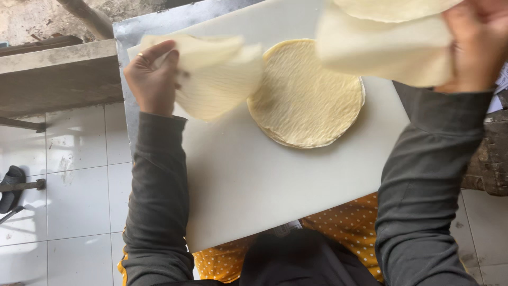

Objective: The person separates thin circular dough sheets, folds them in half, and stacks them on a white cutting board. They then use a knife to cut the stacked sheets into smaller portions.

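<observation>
The left hand (152, 79) pinches a thin sheet (217, 77) by its left edge, letting it hang free above the board (248, 180). The right hand (476, 45), fingers closed, grips a bunch (386, 42) far right. A round stack (307, 95) lies flat between them

The white cutting board (248, 185) lies bare from its centre toward six o'clock, open to a hand. At twelve o'clock the round wrapper stack (306, 94) blocks it; folded wrappers (214, 77) overhang at ten.
</observation>
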